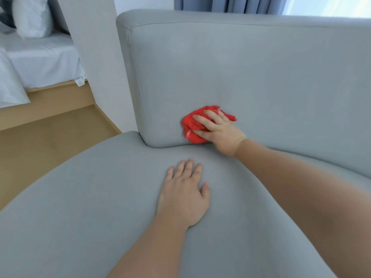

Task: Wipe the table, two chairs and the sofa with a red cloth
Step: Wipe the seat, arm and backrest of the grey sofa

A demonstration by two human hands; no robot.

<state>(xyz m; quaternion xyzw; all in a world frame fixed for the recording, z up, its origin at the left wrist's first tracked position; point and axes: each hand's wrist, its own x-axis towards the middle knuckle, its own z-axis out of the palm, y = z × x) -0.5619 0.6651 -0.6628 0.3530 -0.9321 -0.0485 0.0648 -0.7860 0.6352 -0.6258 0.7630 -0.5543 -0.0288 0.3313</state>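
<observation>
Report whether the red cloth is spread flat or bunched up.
Bunched up: the red cloth is a crumpled wad under the right hand, against the sofa backrest.

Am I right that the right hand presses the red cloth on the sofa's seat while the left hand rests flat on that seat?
Not quite: the head view shows the right hand pressing the red cloth on the sofa's backrest; the left hand does rest flat on the seat.

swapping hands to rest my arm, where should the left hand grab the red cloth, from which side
Pinch the bunched left lobe of the red cloth, coming from the left along the sofa back. The right hand covers its right part, and the seat lies just below.
</observation>
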